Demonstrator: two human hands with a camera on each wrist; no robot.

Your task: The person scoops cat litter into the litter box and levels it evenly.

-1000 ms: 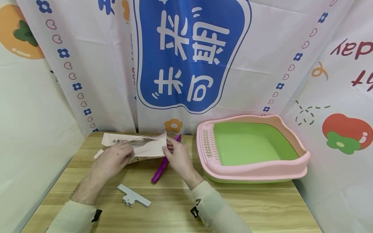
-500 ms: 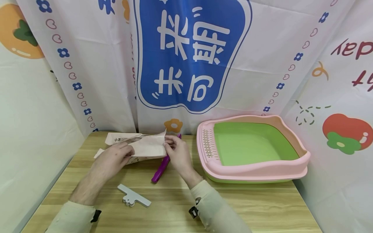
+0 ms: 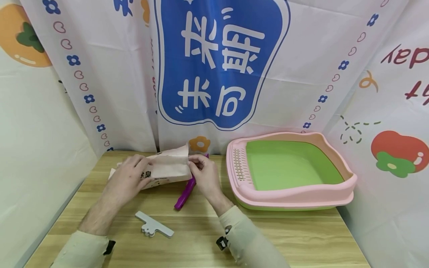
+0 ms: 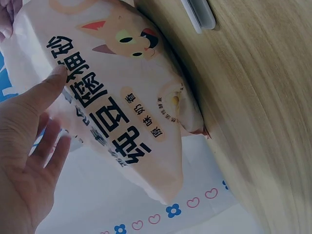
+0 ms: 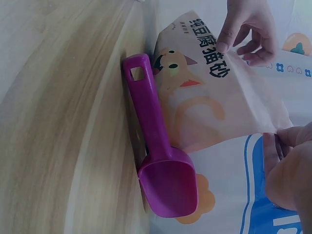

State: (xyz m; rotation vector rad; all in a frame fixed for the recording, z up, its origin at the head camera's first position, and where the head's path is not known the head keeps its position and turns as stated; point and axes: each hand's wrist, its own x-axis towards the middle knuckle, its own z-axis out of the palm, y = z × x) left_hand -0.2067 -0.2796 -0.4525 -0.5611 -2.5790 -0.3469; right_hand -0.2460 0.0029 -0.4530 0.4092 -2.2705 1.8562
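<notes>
A pale pink cat litter bag (image 3: 172, 165) with a printed cat lies at the back left of the table. My right hand (image 3: 206, 176) pinches its right upper corner between thumb and fingers, as the right wrist view shows. My left hand (image 3: 124, 182) is at the bag's other end. There the thumb (image 4: 54, 80) touches the printed front, while the fingers are spread beyond the edge, apart from the thumb. A purple scoop (image 5: 168, 187) lies beside the bag, its middle partly hidden by the bag and right hand in the head view.
A pink and green litter box (image 3: 288, 197) stands at the right, with a slotted strip along its left side. Nearer the front lies a grey bag clip (image 3: 154, 225). Printed cloth (image 3: 221, 137) hangs behind the wooden table (image 3: 194, 242).
The bag's front has been drawn upward, hiding the lettered back layer and baring dark characters. My left hand has loosened its grip and spread its fingers; the right keeps the corner.
</notes>
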